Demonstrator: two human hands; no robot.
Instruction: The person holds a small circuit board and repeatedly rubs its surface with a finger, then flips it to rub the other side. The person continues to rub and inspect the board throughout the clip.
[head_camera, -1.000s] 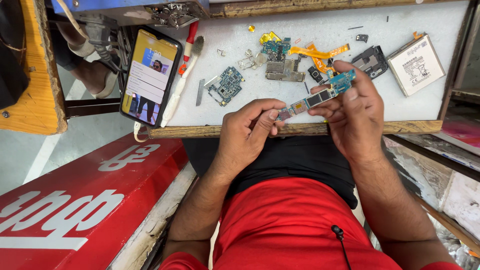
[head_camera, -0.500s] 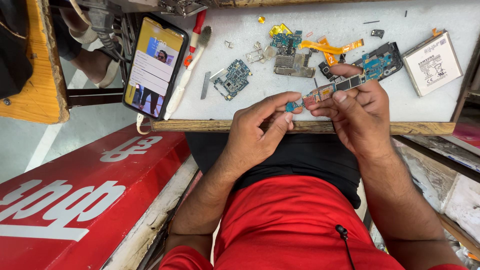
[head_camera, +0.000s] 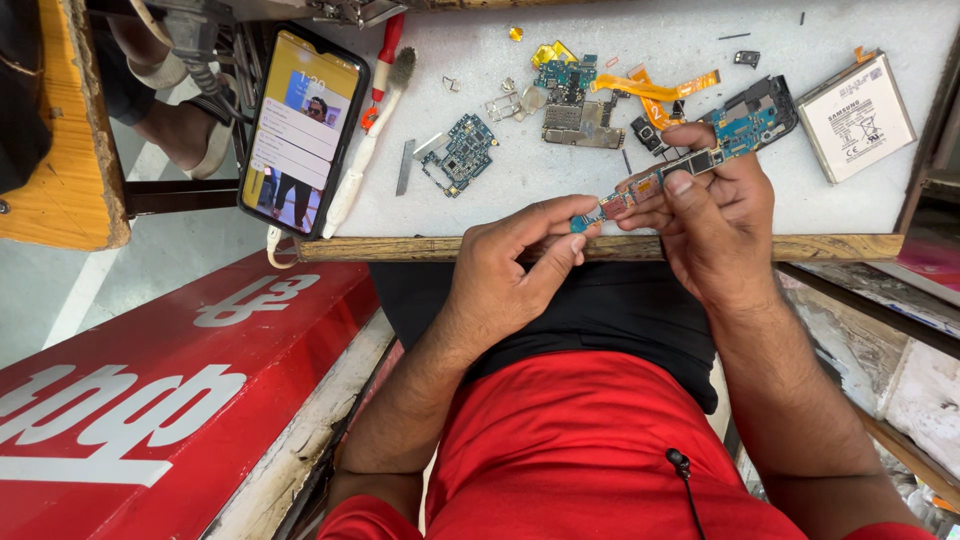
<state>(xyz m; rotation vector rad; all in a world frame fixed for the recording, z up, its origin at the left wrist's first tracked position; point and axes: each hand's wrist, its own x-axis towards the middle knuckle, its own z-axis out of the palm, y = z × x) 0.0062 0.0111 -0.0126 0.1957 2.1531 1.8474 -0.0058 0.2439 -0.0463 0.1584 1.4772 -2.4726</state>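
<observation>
My right hand grips a long narrow phone circuit board, blue at its far end, holding it above the near edge of the white worktop. My left hand pinches the board's near tip between thumb and forefinger. Both hands hover just over the wooden front edge of the bench.
A lit smartphone leans at the bench's left end. Loose boards, metal shields, an orange flex cable, a white-handled brush, a red-handled tool and a flat battery lie scattered. A red sign sits lower left.
My left hand has slid along to the board's near tip, and my right hand has lifted the board slightly; the view has shifted a little.
</observation>
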